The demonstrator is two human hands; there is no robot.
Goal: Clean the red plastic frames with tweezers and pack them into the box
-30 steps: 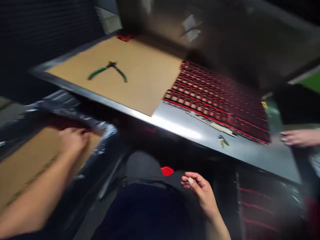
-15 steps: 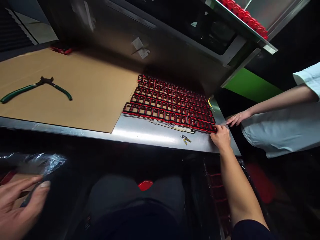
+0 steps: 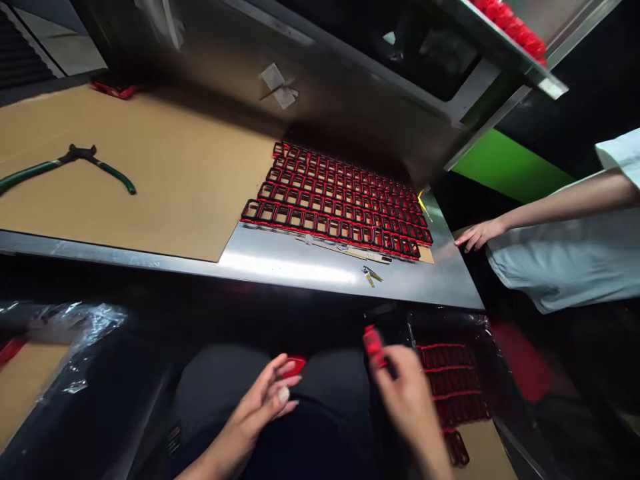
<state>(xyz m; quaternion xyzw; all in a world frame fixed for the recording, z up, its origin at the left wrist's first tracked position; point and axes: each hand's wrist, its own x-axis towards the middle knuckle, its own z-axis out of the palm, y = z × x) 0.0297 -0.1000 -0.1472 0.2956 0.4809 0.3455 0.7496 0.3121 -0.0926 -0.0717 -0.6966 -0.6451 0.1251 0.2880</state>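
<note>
Above my lap on the right, my right hand (image 3: 407, 393) grips a small red-and-black plastic frame (image 3: 373, 345), both smeared by motion. My left hand (image 3: 263, 403) hovers over the lap with its fingers apart and nothing visible in them. Just behind its fingertips a small red patch (image 3: 297, 365) shows against my dark clothing. On the bench, several rows of red-and-black rectangular frames (image 3: 320, 223) stand close together. At the right end of the front row a strip of cardboard (image 3: 426, 255) is bare.
Green-handled cutting pliers (image 3: 117, 177) lie on the cardboard sheet (image 3: 170, 220). A nail clipper (image 3: 371, 275) rests near the metal bench edge. Plastic-lined boxes flank my lap; the right one holds rows of frames (image 3: 453, 380). Another person's hand (image 3: 477, 235) touches the bench's right end.
My right hand has taken a frame from the front row's right end and brought it down toward my lap. My left hand has moved right, away from the left box.
</note>
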